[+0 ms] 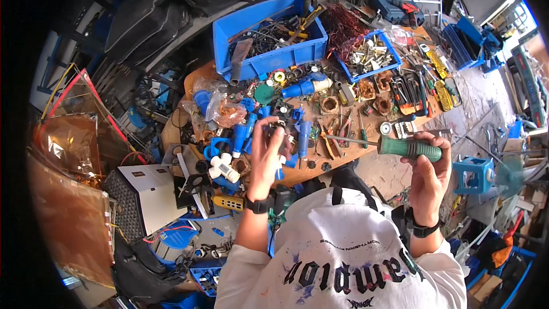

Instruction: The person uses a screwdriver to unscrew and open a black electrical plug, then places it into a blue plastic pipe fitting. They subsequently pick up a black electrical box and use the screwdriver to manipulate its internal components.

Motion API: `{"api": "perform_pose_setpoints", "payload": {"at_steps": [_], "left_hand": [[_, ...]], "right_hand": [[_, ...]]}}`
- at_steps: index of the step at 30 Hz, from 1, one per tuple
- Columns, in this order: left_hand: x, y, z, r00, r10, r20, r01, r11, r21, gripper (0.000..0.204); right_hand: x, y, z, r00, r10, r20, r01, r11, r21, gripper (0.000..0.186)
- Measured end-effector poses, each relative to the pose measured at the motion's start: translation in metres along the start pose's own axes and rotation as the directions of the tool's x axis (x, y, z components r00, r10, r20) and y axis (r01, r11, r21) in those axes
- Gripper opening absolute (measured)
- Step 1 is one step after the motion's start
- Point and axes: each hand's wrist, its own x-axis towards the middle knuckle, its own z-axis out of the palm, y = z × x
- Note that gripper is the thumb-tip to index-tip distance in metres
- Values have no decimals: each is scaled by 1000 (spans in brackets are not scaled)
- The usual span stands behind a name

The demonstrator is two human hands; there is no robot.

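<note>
- And there's the screwdriver [397, 147], in the right hand [430, 166] at the near right edge of the table [297, 176]!
- Its long axis runs left to right, close to level: shaft out to the left, tip tilting slightly toward the far side, green handle butt to the right.
- The tip reaches across the view of the orange-handled pliers [329, 147]; whether the two touch, I can't tell.
- Right hand wrapped on the handle, fingers over the far side, thumb along the near side, so most of the tool extends left of the grip.
- Over to the left hand [264, 157], well apart from the handle: fingers bent, thumb and fingertips pinching a small dark piece [281, 125], its shape hard to make out.
- Just left and nearer of that hand, a white pipe fitting [222, 167]; nearer again, a yellow power strip [229, 201].
- Far side now: a big blue bin [286, 60] crammed with parts, and right of it a smaller blue tray [374, 73] of metal pieces.
</note>
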Motion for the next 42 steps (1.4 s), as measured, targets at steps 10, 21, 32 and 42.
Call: {"api": "perform_pose_setpoints", "payload": {"at_steps": [10,21,32,42], "left_hand": [[88,-45,-4,989,144,-10,-44,365,930,39],[116,-45,49,964,262,-44,-28,265,964,42],[68,-23,101,921,-184,-344,165,983,-85,26],[54,-15,106,935,-271,-227,190,927,-325,34]], "right_hand": [[4,-13,-41,993,40,-108,-44,998,-39,34],[46,-35,-108,985,76,-154,-77,997,4,31],[86,-27,-150,983,183,-28,-175,967,183,38],[97,-29,-152,973,218,80,-231,945,231,36]]}}
